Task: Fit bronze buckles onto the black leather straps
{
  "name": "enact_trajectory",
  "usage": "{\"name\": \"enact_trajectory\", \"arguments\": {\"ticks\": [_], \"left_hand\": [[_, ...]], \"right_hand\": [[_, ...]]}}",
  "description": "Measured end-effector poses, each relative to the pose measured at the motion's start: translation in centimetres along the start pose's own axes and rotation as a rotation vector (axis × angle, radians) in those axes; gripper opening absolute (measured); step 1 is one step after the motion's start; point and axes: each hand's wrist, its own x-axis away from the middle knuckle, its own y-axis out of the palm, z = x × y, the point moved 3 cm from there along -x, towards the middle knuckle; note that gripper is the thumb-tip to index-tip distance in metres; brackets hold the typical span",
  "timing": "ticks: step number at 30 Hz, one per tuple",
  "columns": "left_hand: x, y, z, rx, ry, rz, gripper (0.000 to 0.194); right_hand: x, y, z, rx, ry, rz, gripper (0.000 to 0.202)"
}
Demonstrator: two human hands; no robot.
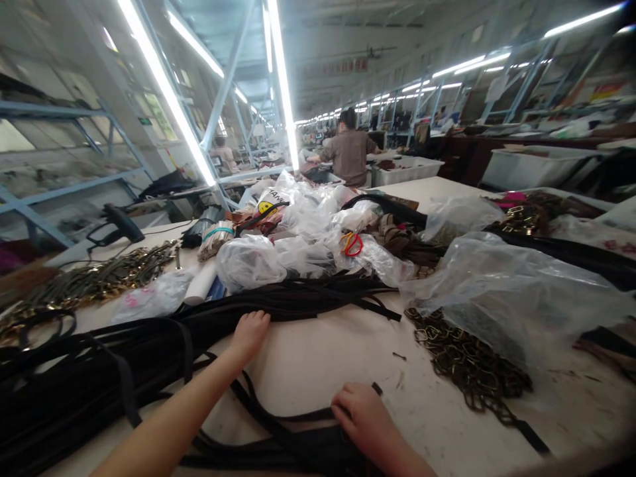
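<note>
My left hand [252, 335] lies at the near edge of a long bundle of black straps [293, 301], its fingers curled over the edge; the fingertips are partly hidden. Closer to me, my right hand [362, 412] is closed on a single black strap [311, 416], whose short end pokes out beyond the knuckles. Loops of loose black strap [253, 404] curve across the table between my two forearms. A thick heap of black straps [54, 381] spreads over the left side, running under my left arm. The pale table [303, 358] shows between the hands.
Clear plastic bags [298, 232] pile up at the back, with red-handled scissors [352, 244] on them. Metal buckle rings [472, 364] lie at right under a plastic bag [507, 285]. Brass-coloured hardware [114, 271] covers the left. A person [348, 156] works further off, near white bins [407, 171].
</note>
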Motion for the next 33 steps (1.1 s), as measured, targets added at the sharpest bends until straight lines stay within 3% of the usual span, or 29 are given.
{"name": "enact_trajectory", "arguments": {"ticks": [2,5,8,11,13,17,20,24,33], "left_hand": [[-1.0,0.2,0.1,-0.023,0.024,-0.013,0.028],[-0.6,0.8,1.6,-0.032,0.099,-0.058,0.026],[0.8,1.6,5.0,0.054,0.235,-0.140,0.024],[2.0,2.5,9.5,0.244,0.327,-0.253,0.028],[2.3,2.7,12.2,0.333,0.335,-0.287,0.029],[1.7,2.7,16.1,0.510,0.331,-0.286,0.021],[0.8,2.9,17.3,0.733,0.197,-0.338,0.015],[0.3,3.9,17.8,1.026,-0.026,-0.473,0.009],[0.2,4.3,17.6,1.253,-0.154,-0.483,0.021]], "right_hand": [[-0.1,-0.2,0.1,-0.031,0.007,0.018,0.012],[-0.1,-0.3,0.2,-0.086,0.026,0.052,0.011],[-0.3,-0.5,0.5,-0.218,0.073,0.117,0.010],[-0.5,-1.2,1.7,-0.448,0.219,0.231,0.037],[-0.3,-2.3,2.7,-0.514,0.281,0.303,0.041],[0.3,-6.4,5.0,-0.219,0.294,0.385,0.024],[0.1,-9.8,7.8,0.228,0.444,0.430,0.018],[-1.4,-11.6,11.3,0.677,0.592,0.290,0.020],[-3.3,-11.7,12.5,0.709,0.518,0.174,0.025]]}}
